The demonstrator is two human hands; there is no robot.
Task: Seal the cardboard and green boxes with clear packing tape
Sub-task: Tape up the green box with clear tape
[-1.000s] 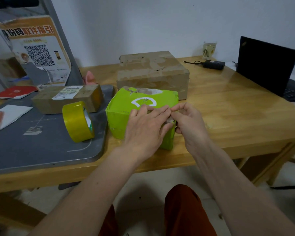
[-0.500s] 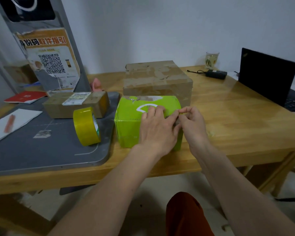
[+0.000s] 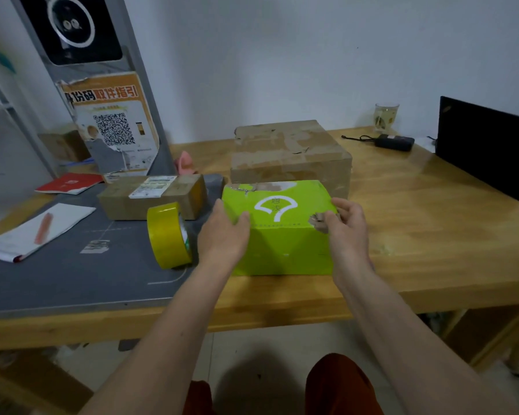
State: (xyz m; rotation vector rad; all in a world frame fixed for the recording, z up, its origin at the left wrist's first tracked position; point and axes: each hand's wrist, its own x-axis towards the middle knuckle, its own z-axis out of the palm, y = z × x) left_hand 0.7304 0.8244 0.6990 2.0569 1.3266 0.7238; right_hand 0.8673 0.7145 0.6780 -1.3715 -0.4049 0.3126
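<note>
A yellow-tinted tape roll (image 3: 170, 235) stands on edge on the grey mat (image 3: 57, 274), just left of the green box (image 3: 282, 235) near the table's (image 3: 432, 235) front edge. The left hand (image 3: 224, 235) lies against the box's left end, fingers straight and together; the box's white logo faces up, its top torn at the far-left and near-right corners. The right hand (image 3: 349, 226) curls round the right end, pinching the torn near corner.

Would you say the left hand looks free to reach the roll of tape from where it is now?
Probably yes: the left hand rests on the green box, and the tape roll stands right beside it with nothing between.
</note>
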